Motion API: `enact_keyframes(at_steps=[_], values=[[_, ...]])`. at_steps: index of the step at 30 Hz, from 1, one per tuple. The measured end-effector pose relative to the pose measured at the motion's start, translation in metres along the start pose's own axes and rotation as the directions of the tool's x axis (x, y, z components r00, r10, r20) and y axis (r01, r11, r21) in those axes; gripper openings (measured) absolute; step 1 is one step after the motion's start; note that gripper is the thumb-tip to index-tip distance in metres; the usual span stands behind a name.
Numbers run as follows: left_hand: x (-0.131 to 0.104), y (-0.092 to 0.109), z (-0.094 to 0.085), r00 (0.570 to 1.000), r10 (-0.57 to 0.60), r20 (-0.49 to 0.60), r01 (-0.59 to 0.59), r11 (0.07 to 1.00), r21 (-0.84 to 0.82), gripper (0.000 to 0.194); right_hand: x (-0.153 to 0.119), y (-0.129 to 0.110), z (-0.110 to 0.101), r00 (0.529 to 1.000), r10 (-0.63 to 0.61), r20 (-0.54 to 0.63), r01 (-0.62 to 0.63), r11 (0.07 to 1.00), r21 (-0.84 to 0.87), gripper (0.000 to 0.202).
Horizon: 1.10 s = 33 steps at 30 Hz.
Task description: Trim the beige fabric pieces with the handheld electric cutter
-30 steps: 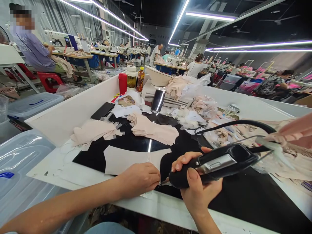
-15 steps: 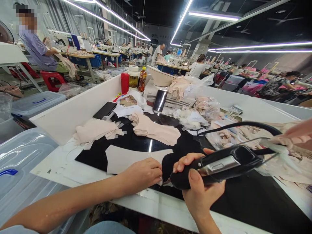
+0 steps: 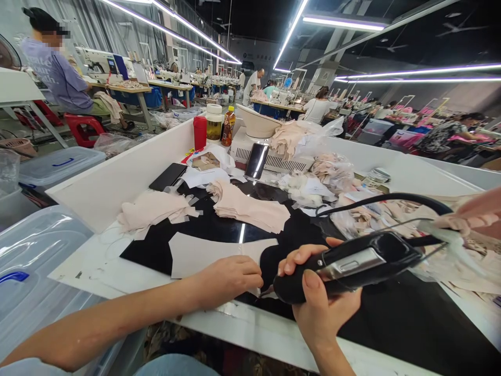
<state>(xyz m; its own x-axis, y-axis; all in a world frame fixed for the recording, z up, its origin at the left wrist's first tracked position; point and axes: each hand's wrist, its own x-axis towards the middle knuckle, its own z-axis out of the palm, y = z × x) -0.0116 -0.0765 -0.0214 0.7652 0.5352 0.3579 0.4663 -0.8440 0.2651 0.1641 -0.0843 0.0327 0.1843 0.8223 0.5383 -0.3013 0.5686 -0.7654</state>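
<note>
Containers, far side of the white tabletop: red cup, white-lidded jar with yellow-green contents, yellow-capped bottle, side by side near the far left corner. Right of these, cream basin on a vented white box; its inside can't be made out. Clear bag farther right, pale cloth pieces inside. Off the left edge, a large clear bin with blue handle, contents unclear.

Edges: raised white wall along the left side, more walling at the far side. Near edge low. Black sheet over the middle, bare from under the tool toward the near right corner. Bare white strip along the near edge. Only a narrow black gap between pale panel and cloth stack.

Hands: right hand wrapped round the black handheld tool, thumb and fingers closed on its body, above the sheet near the near edge. Left hand at the panel's near right corner, fingers bunched; what they pinch is hidden.
</note>
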Motion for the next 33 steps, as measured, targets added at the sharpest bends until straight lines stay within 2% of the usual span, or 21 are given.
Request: enact_keyframes(at_steps=[8,17,33], values=[[-0.007,-0.007,-0.011,0.998,0.053,0.040,-0.050,0.997,-0.061,0.022,0.000,-0.001,-0.001,1.000,-0.003,0.000,0.003,0.999,0.032,0.044],[-0.012,-0.012,-0.011,0.992,0.111,0.067,-0.111,0.994,-0.014,0.026,0.000,0.000,-0.002,1.000,-0.001,0.004,0.001,1.000,0.007,0.043],[-0.016,-0.013,-0.010,0.994,0.113,0.010,-0.112,0.992,-0.052,0.027,0.000,0.000,0.000,1.000,-0.008,-0.020,0.007,1.000,-0.005,0.043]])
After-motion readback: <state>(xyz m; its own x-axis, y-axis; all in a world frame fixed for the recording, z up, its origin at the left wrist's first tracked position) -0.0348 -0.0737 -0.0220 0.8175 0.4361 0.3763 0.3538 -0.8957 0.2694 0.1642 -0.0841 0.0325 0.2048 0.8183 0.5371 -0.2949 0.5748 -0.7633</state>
